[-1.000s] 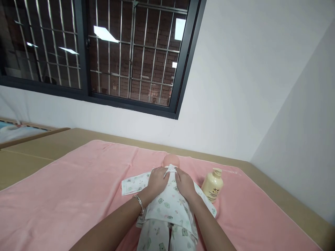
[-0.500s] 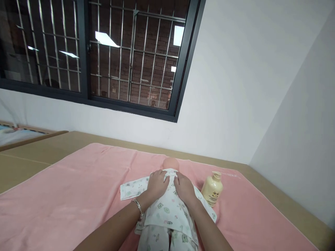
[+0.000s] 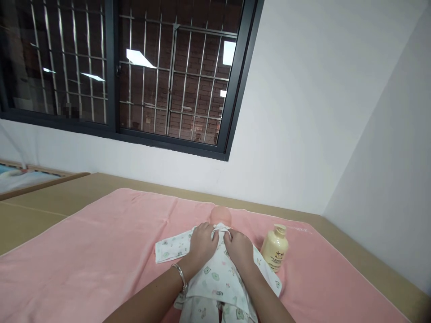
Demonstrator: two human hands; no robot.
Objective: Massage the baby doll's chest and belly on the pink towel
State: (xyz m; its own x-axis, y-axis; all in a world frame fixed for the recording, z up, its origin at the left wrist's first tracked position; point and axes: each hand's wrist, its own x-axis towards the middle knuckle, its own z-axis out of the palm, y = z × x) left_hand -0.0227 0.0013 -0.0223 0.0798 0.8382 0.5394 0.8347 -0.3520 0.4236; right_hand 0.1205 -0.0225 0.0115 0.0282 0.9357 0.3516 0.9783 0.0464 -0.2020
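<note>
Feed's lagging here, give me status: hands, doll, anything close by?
Left hand and right hand both pinching the garment at the neckline of the doll. Doll lies on pink towel. Lotion bottle upright beside right hand, apart.

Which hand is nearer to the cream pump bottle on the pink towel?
Right. The right hand rests on the doll's garment beside the pump bottle, not touching it. The left hand lies on the garment beyond the right hand.

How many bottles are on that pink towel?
1: a cream pump bottle stands on the pink towel, just right of the clothed doll, near the right hand. None other shows.
</note>
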